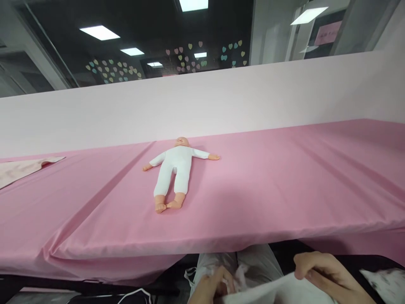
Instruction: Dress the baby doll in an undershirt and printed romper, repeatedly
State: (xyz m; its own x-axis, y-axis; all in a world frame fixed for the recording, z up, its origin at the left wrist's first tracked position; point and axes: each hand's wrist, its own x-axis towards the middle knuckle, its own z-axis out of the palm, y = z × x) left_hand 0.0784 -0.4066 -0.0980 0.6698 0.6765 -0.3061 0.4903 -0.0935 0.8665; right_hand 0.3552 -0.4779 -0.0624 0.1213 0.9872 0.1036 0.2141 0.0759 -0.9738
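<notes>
In the head view, a white cloth lies across my lap at the bottom edge. My right hand pinches its upper edge between thumb and fingers. At the cloth's other end my left hand is closed, its curled fingers at the fabric and slightly blurred. A bit of pale pinkish fabric shows beside the left fingers. Farther off, a baby doll in a white suit is on its back with arms spread, its head toward the wall. Neither hand touches the doll.
A pink sheet covers the table, with folds and a hanging front edge. Pale fabric lies at the far left. A white cable is below the table; a patterned cloth sits at lower right. A white wall stands behind.
</notes>
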